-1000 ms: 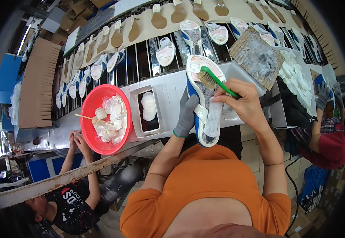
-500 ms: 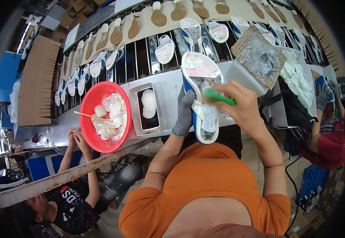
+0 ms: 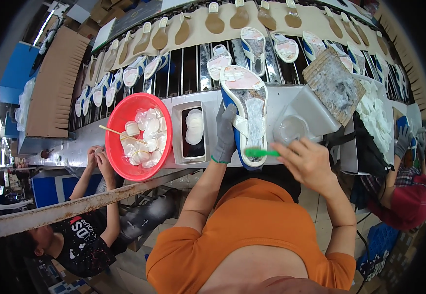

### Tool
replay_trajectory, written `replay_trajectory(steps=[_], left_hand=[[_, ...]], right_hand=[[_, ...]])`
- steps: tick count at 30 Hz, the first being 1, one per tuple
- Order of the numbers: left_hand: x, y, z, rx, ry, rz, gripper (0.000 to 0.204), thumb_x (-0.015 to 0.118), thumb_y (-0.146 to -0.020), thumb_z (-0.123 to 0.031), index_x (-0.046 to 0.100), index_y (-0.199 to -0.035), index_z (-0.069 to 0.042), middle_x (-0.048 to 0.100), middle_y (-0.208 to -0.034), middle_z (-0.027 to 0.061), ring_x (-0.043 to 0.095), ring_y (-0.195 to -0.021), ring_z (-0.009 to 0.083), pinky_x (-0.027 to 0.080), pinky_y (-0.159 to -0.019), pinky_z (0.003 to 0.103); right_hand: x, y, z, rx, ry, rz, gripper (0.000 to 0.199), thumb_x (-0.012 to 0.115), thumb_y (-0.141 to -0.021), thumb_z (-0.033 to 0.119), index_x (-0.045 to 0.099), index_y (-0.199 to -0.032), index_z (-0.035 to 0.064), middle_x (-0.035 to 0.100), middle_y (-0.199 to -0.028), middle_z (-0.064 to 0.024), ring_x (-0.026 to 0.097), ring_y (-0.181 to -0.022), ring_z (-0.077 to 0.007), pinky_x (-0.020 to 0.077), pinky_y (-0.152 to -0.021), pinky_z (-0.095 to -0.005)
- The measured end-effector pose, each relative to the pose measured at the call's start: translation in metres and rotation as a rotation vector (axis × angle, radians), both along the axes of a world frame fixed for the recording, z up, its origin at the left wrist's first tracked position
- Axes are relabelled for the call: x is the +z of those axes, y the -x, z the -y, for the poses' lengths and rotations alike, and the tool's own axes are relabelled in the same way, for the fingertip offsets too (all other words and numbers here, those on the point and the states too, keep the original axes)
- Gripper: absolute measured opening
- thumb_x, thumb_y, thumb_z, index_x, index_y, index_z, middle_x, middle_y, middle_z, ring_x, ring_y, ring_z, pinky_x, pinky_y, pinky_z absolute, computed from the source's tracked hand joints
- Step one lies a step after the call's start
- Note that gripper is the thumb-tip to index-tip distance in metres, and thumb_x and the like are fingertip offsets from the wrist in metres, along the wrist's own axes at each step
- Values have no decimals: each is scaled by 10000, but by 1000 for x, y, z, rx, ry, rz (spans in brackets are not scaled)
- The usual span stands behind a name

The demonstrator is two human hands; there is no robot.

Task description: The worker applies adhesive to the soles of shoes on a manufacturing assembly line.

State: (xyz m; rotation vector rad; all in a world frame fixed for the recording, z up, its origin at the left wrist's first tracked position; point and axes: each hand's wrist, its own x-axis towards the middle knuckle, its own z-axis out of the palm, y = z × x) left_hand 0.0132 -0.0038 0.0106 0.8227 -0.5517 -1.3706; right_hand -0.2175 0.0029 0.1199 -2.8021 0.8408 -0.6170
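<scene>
My left hand (image 3: 226, 133), in a grey glove, is closed around the side of a white and blue sandal (image 3: 242, 81). The sandal is bottom up, toe end away from me, with a pinkish patch at the toe and a wet whitish layer along the middle. In my bare right hand (image 3: 307, 164) is a green-handled brush (image 3: 262, 153), pinched between the fingers. Its head is at the sandal's heel end, over or touching it; I cannot tell which. Just beyond that hand stands a round clear bowl (image 3: 291, 128).
A conveyor of rollers (image 3: 188, 68) carries several similar sandals, with tan insoles (image 3: 215, 22) behind. Left are a red basin (image 3: 116, 130) of white round pieces and an open box (image 3: 189, 159). A cardboard piece (image 3: 334, 84) leans at right. Co-workers' hands (image 3: 100, 159) work at both sides.
The brush has moved from the sandal's middle to its heel end. The whitish layer now shows along the middle. The clear bowl, hidden before, is visible, and the whole view has shifted.
</scene>
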Motion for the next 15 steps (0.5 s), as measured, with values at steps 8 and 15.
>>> replay_trajectory(steps=[8, 15], left_hand=[[5, -1, 0, -70, 19, 34, 623, 522, -947, -352, 399, -1441, 6, 581, -1304, 144, 619, -1135, 208, 508, -969, 352], [10, 1, 9, -143, 2, 13, 585, 549, -949, -325, 447, -1414, 14, 608, -1213, 95, 610, -1062, 155, 500, -918, 290]], right_hand=[[1, -2, 39, -74, 58, 95, 271, 744, -832, 206, 704, -1096, 158, 527, -735, -22, 549, -657, -209, 449, -543, -349], [5, -14, 82, -362, 103, 356, 215, 675, -914, 91, 728, -1122, 76, 540, -719, -72, 549, -631, -224, 426, -574, -332]])
